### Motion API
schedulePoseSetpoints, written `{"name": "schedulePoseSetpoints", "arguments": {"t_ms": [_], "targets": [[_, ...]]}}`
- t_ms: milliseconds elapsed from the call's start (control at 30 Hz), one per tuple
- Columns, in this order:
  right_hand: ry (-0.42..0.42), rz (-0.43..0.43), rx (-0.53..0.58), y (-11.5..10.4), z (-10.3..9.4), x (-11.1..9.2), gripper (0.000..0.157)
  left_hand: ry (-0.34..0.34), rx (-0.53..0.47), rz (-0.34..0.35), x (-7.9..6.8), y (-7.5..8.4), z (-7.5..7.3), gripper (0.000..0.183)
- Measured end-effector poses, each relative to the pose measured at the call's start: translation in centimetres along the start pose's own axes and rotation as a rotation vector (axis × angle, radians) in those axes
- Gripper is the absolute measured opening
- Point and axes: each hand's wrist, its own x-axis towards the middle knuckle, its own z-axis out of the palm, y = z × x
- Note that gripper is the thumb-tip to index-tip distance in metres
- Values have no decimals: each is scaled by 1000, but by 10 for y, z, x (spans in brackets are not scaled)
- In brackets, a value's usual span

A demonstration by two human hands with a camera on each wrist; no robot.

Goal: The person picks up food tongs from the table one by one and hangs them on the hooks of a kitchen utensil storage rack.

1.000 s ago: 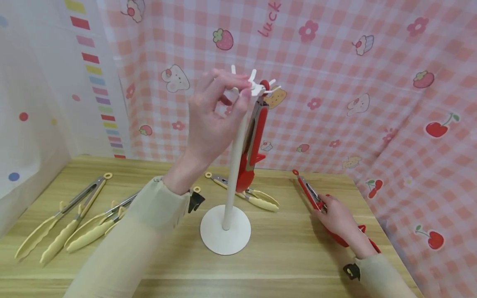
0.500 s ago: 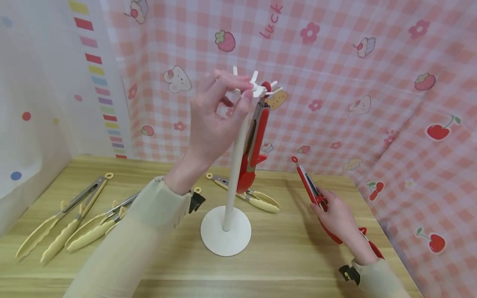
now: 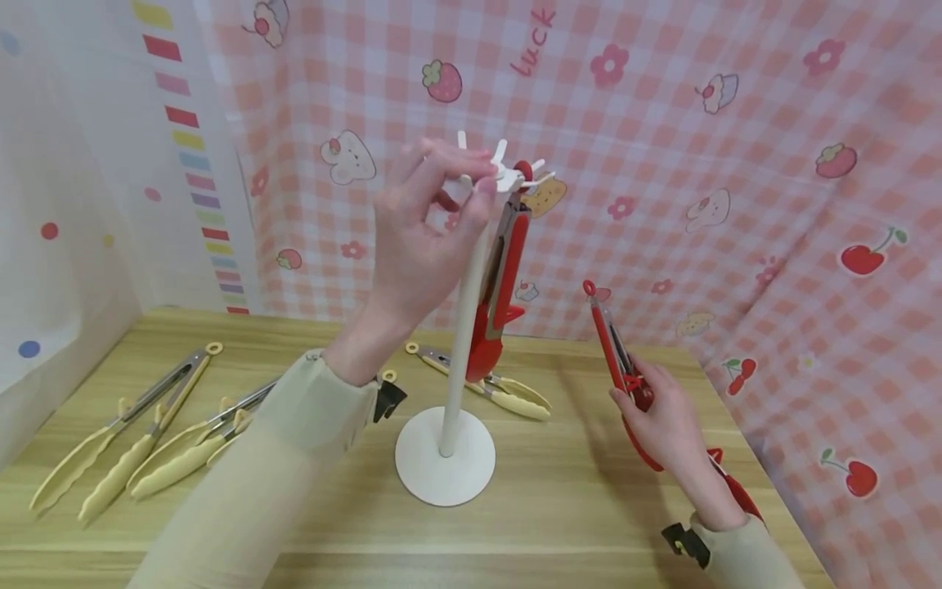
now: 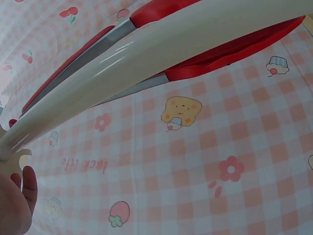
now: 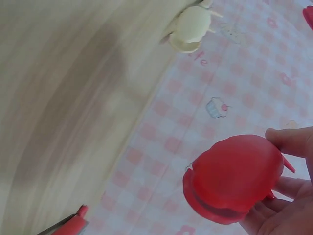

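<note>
My left hand (image 3: pixel 427 221) pinches the hooked top of a white stand (image 3: pixel 468 319), thumb and fingers meeting beside its prongs. From one prong hangs a pair of red tongs (image 3: pixel 518 254) by its ring, heads down; the pole crosses in front of it in the left wrist view. On the right, my right hand (image 3: pixel 668 417) grips a second pair of red tongs (image 3: pixel 605 331) around its middle, ring end up and tilted, off the table. Its scalloped red heads (image 5: pixel 234 176) face the right wrist camera. More red tongs (image 3: pixel 742 493) lie partly hidden behind my right wrist.
Yellow-headed tongs (image 3: pixel 110 442) and another yellow pair (image 3: pixel 184 456) lie at left, the latter partly under my left sleeve. A further yellow pair (image 3: pixel 522 401) lies behind the stand's round base (image 3: pixel 445 483). A checked cloth (image 3: pixel 648 245) backs the wooden table (image 3: pixel 545 523).
My right hand has lifted its red tongs from the table, and the ring end has risen and tilted more upright. My left hand has stayed at the stand's top.
</note>
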Motion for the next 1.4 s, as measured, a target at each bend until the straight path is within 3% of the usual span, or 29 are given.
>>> {"name": "schedulePoseSetpoints", "arguments": {"t_ms": [367,1400], "targets": [[113,-45,85,-17,-1,-4,56,11,-4,-10,-1,0,-1,15],[220,-77,332,-53,-2,-14,63,12,-22,7,1,0,1,15]]}}
